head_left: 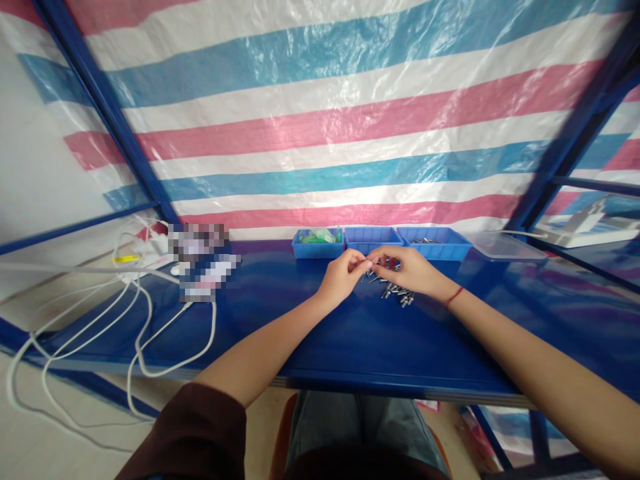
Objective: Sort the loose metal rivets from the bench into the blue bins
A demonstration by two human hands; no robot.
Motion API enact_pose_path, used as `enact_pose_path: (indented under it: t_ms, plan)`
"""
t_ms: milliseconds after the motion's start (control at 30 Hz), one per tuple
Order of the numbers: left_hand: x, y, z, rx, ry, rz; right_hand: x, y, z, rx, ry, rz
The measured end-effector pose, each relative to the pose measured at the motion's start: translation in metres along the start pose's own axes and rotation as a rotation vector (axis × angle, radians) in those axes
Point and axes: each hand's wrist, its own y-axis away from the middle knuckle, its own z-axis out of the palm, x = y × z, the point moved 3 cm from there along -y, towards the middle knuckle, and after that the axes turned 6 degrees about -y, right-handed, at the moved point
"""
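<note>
I'd steady the left hand (344, 275) against the right hand (404, 268), fingertips meeting, grip I can't tell, metal pieces (397, 291) at four o'clock.

Red, white and blue striped plastic sheeting (320, 127) hangs behind the glossy blue worktop (270, 287); white flexible cables (149, 320) overhang its front edge at left.

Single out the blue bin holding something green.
The leftmost bin: green material shows inside it, but none in the middle bin or rightmost bin.
</note>
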Motion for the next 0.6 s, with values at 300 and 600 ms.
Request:
enact_pose_path:
  t_ms: [300,600]
  plan:
    - [0.005,0.0,-0.001,0.039,0.211,-0.039,0.008,0.0,0.012,-0.007,-0.15,0.103]
    - [0.011,0.0,-0.008,0.147,0.114,0.09,0.006,-0.001,0.028,-0.035,-0.349,0.183]
